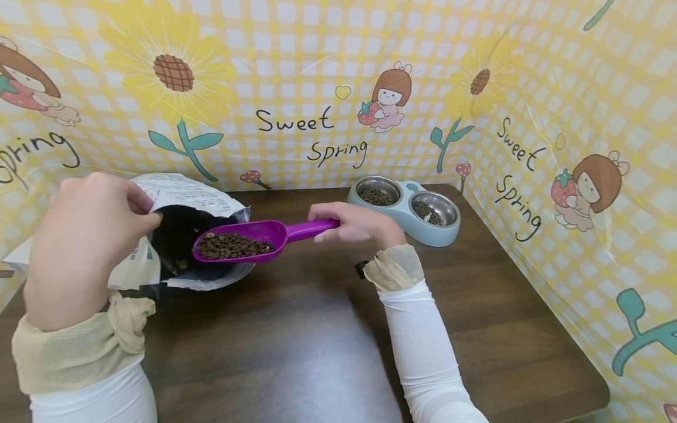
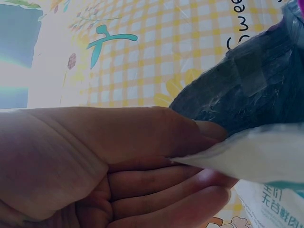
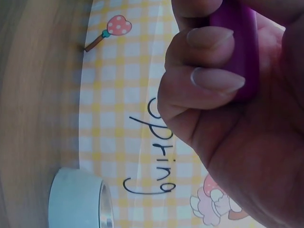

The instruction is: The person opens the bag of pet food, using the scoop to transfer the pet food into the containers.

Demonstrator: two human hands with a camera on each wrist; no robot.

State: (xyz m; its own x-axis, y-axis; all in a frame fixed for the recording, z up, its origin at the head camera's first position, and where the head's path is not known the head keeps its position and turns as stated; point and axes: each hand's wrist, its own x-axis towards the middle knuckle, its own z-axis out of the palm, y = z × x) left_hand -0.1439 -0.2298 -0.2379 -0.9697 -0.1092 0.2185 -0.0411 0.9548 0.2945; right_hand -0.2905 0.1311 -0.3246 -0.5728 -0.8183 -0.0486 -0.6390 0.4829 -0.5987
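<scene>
My right hand (image 1: pixel 355 223) grips the handle of a purple scoop (image 1: pixel 312 228); its fingers curl round the handle in the right wrist view (image 3: pixel 235 52). Brown kibble (image 1: pixel 233 245) fills the bowl of the scoop, which is held level over the open mouth of a white food bag (image 1: pixel 203 194). With thumb and fingers, my left hand (image 1: pixel 84 241) pinches the rim of the bag. The left wrist view shows the bag's white edge (image 2: pixel 256 154) between thumb and fingers, and its dark silvery lining (image 2: pixel 247 80) behind. The inside of the bag looks dark.
A light blue double feeder (image 1: pixel 433 235) with two steel bowls stands at the table's back right; both bowls hold some kibble. The brown wooden table (image 1: pixel 296 358) meets a yellow checked cloth backdrop (image 1: pixel 296 76) at the back and right.
</scene>
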